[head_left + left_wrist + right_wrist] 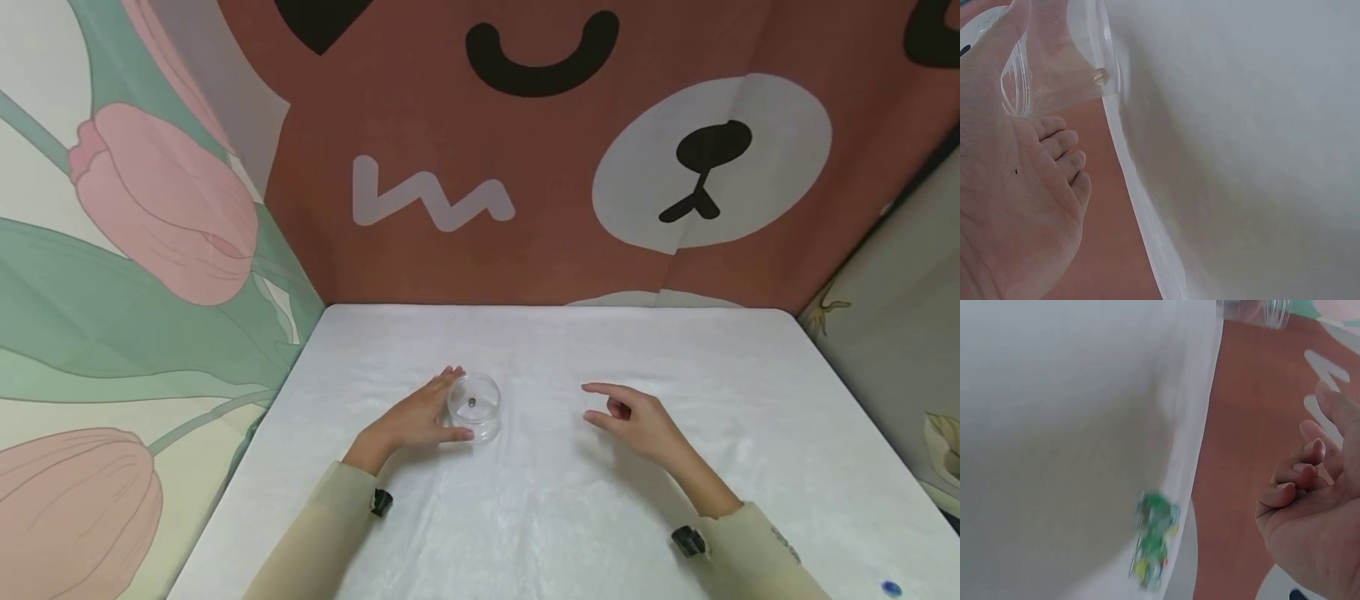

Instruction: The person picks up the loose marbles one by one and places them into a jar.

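Note:
A clear, round, open-topped jar [486, 410] stands on the white-covered table, with one small brownish bead-like piece [472, 402] inside. My left hand [420, 417] holds the jar from its left side, thumb in front and fingers behind. The left wrist view shows the thumb over the jar [1054, 37] and the piece [1101, 76] near its bottom, looking glassy. My right hand [637, 423] hovers to the right of the jar, holding nothing. Its index finger and thumb stand apart while the other fingers curl loosely [1297, 478].
Blurred green and yellow glassy pieces [1154, 540] lie on the cloth in the right wrist view. A small blue piece [891, 588] sits at the table's near right corner. Printed fabric walls [525, 267] border the table [525, 517] at the back and sides.

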Tool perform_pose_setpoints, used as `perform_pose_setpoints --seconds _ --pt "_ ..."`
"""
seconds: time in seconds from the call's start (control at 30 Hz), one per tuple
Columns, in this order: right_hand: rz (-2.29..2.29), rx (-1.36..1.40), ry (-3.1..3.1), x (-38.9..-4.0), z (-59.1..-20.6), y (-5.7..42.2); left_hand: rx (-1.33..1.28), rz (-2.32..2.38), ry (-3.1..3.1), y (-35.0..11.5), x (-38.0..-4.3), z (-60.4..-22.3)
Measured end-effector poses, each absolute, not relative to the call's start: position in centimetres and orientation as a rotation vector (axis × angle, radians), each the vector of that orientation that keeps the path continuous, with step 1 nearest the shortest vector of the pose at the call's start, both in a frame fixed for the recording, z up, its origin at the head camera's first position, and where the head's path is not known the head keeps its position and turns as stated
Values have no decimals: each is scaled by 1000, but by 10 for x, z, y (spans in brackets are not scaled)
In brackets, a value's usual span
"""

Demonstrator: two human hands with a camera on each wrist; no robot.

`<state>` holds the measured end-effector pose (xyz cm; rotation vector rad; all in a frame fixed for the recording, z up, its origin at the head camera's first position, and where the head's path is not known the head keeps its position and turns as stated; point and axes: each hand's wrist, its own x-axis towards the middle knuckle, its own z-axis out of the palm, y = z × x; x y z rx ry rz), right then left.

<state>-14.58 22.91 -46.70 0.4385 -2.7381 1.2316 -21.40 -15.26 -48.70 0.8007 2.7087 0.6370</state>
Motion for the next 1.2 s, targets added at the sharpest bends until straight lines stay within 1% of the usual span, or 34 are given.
perform_pose_setpoints --seconds 0.37,0.77,1.07,1.2 --pt "1182 343 -2777 -117 -472 277 808 636 2710 -153 -213 -489" --pt "1066 157 -2859 -93 -468 318 798 635 2716 -152 -210 -489" --pt "1041 195 -2807 -68 -474 353 810 633 2712 -152 -211 -489" --pt "1017 167 -2811 -55 -479 371 815 632 2716 -152 -211 -488"
